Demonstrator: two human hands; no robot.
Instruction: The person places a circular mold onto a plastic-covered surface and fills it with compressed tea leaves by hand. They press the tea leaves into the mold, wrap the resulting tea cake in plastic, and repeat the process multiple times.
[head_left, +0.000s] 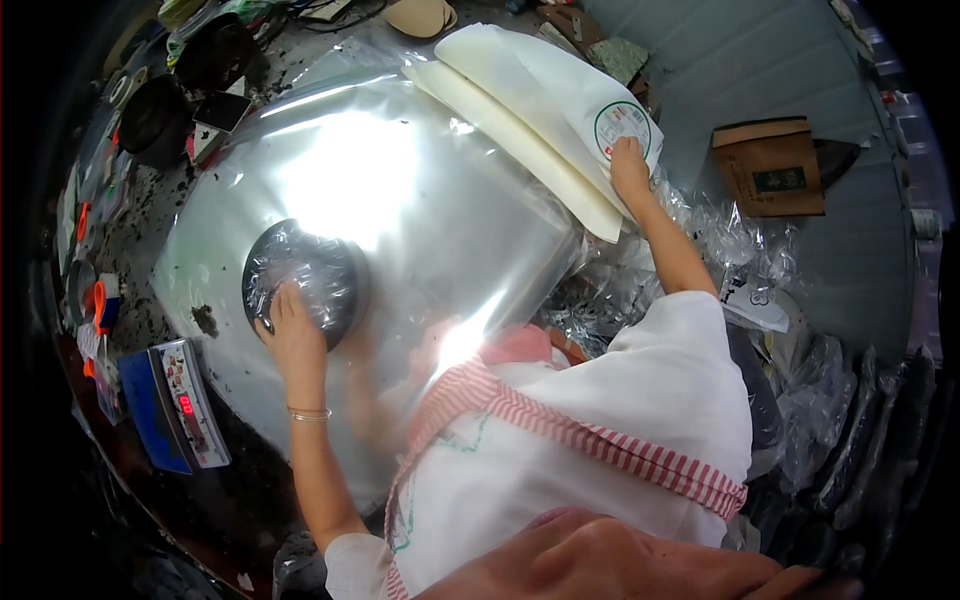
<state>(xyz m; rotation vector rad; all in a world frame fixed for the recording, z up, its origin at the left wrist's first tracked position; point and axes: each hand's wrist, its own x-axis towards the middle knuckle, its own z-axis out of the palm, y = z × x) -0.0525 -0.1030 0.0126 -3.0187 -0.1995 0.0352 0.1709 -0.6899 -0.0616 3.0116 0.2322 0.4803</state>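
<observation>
My left hand (292, 326) lies on a dark round disc-shaped object (330, 262) covered with crinkled clear plastic film. Its fingertips touch the film near the lower left rim; whether they grip it is unclear. Beneath them spreads a large, shiny clear plastic sheet (465, 217) with a bright glare. At the upper right, my right hand (632, 169) has its fingers on the corner of a white paper sheet (525, 75), beside a round green-edged printed label (621, 124). Cream paper (517, 154) lies partly under that sheet.
A blue-and-white digital scale (184, 405) stands at the lower left. Dark crumbs, black bowls (155, 120), a phone (223, 111) and an orange-handled tool (100, 304) lie along the left. Crumpled clear plastic (622, 292) and a brown paper bag (776, 172) are at the right.
</observation>
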